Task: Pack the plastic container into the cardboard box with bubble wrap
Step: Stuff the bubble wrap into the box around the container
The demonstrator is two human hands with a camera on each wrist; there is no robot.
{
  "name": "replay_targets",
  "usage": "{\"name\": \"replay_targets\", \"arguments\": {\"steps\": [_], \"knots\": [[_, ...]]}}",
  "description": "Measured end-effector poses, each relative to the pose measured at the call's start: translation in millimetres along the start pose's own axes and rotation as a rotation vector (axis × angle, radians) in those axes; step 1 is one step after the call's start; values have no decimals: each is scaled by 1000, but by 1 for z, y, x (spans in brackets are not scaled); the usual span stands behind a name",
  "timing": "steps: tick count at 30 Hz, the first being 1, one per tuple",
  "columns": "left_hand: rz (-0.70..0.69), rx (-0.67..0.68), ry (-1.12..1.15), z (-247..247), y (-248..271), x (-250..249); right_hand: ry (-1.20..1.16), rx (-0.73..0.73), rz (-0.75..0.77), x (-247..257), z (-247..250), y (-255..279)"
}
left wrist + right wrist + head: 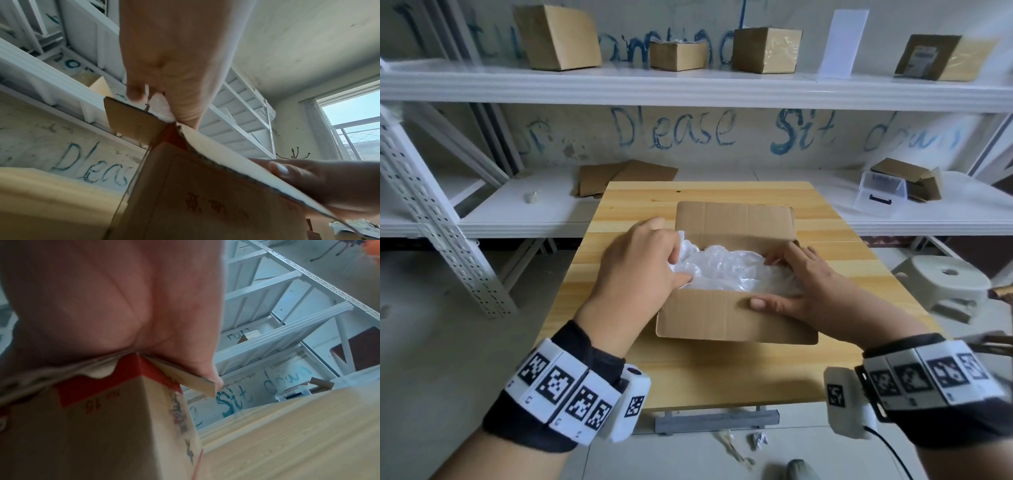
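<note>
An open cardboard box stands on the wooden table, its far flap upright and its near flap tilted toward me. Crumpled white bubble wrap fills the inside, and no plastic container shows within it. My left hand sits at the box's left edge, its fingers curled and pinching the wrap; in the left wrist view the bubble wrap shows between thumb and finger. My right hand straddles the near right corner, thumb flat on the near flap's outer face and fingers inside on the wrap.
A clear plastic container and flattened cardboard lie on the white shelf behind the table. Several cardboard boxes stand on the upper shelf. A pale stool is at the right, and scraps lie on the floor below.
</note>
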State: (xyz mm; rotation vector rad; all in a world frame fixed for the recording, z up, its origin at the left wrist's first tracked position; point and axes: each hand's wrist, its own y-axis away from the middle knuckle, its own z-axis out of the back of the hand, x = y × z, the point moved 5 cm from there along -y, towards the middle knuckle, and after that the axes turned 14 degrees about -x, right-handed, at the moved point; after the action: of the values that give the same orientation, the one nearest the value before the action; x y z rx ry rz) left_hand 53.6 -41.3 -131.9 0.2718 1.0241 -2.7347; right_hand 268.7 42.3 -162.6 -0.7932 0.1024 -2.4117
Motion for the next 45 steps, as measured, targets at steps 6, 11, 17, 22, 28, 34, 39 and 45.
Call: {"name": "replay_targets", "arguments": {"steps": [6,11,17,22,28,34,39,45], "knots": [[7,-14,336,-8,6,5,30,-207,111,2,4,8],[-123,96,351,-6,15,4,87,-302,219,4,9,11],[-304,252,9,-9,20,11,100,-159,180,1,3,13],[-282,334,-4,-11,22,16,218,-88,180,5,1,12],[-145,404,44,-8,24,12,184,-72,180,7,-2,12],[-190,495,69,-14,30,8,251,-23,260,8,-10,11],[-186,514,-2,-21,28,4,295,-59,254,12,-11,8],[-201,423,-36,-15,28,-5,288,-92,218,21,-7,8]]}}
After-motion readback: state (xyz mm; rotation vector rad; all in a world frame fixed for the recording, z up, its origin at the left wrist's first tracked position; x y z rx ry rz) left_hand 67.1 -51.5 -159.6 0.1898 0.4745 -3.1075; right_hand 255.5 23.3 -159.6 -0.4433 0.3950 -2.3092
